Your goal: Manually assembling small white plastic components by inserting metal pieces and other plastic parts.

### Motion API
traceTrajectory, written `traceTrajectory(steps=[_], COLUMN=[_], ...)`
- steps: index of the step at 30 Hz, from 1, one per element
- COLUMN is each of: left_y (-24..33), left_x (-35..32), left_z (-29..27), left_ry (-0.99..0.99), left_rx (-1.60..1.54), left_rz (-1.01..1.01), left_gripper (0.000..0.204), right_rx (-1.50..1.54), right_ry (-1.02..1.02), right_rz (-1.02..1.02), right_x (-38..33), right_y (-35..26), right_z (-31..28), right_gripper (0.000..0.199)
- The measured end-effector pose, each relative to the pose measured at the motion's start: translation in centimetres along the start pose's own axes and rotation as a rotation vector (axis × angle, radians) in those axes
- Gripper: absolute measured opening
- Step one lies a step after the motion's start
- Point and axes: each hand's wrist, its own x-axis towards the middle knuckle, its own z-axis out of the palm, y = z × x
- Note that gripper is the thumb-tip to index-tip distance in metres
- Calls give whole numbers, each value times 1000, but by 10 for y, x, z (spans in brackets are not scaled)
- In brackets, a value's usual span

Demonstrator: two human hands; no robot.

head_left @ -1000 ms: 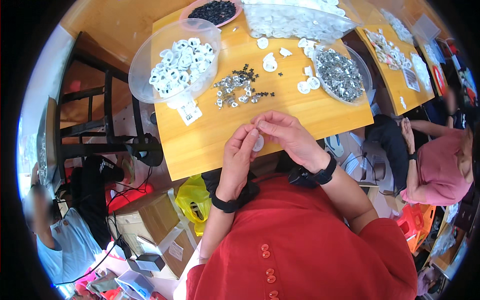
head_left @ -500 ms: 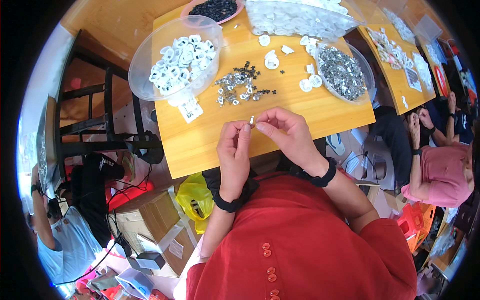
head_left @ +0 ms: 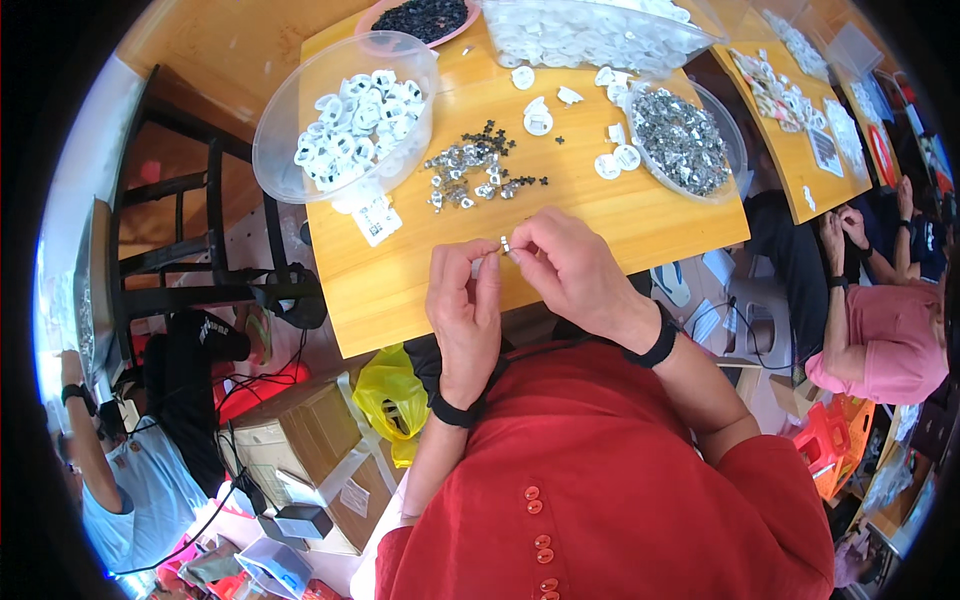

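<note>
Over the near edge of the wooden table [head_left: 400, 300], my left hand [head_left: 467, 305] and my right hand [head_left: 565, 265] meet fingertip to fingertip. Between them is a tiny silvery-white part [head_left: 505, 244], pinched by the fingers of both hands; its exact kind is too small to make out. Just beyond my hands lies a loose pile of small clear and silver pieces [head_left: 458, 172]. Little black cross-shaped pieces [head_left: 488, 138] are scattered along its far and right sides.
A clear tub of white round parts [head_left: 360, 125] stands left, a bowl of silvery pieces [head_left: 680, 140] right. Behind are a pink bowl of black pieces [head_left: 420, 20] and a large bin of white parts [head_left: 590, 35]. Several white caps [head_left: 538, 120] lie loose. Co-workers sit both sides.
My right hand has shifted slightly left and its fingers have curled closer around the tiny part. The part has turned a little between my fingertips. The view has moved slightly.
</note>
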Motion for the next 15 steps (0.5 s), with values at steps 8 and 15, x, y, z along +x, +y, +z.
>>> traceTrajectory(steps=[8, 15], left_y=[-5, -17], left_x=[0, 2], left_z=[2, -3], left_ry=[-142, -201], left_rx=[-549, -839], left_rz=[-229, -323], left_gripper=[11, 9], right_rx=[-390, -251], right_ry=[19, 155], right_rz=[-329, -329], right_x=[1, 0], right_y=[4, 0], right_z=[3, 6], right_gripper=[11, 11])
